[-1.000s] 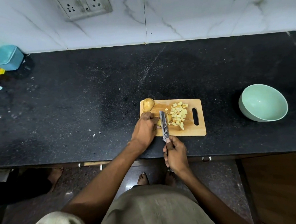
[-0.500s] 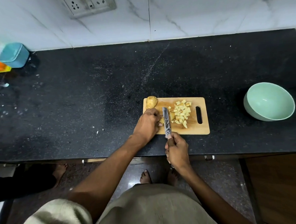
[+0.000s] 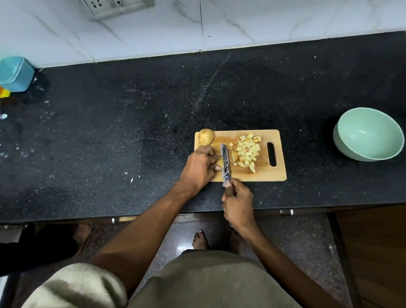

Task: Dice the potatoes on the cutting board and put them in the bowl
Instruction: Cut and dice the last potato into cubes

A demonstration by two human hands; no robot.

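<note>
Board: the wooden board [image 3: 259,174] lies flat on the black table [image 3: 125,125], near its front edge, with its handle slot at the right end.
Left hand: the left hand [image 3: 201,167] rests on the left part of the board, fingers curled over a potato piece [image 3: 219,162] and pressing it down; the piece is mostly hidden under the fingers, with only a pale edge showing against the blade.
Right hand: the right hand [image 3: 238,200] sits just off the board's front edge, fingers wrapped tight round the handle of the knife [image 3: 225,163].
Knife: the blade lies across the board from front to back, point toward the wall, touching the right side of the held piece, between it and the dice.
Dice: a loose heap of yellow dice [image 3: 247,151] sits on the right half of the board, just left of the slot; one larger chunk lies right beside the blade.
Whole potato: an unpeeled potato [image 3: 206,137] rests on the board's back left corner, just behind the left hand.
Bowl: the pale green bowl [image 3: 342,141] stands on the table well to the right of the board, tilted, its inside showing nothing in it.
Box: a blue box [image 3: 13,73] stands far left of the board, against the wall.
</note>
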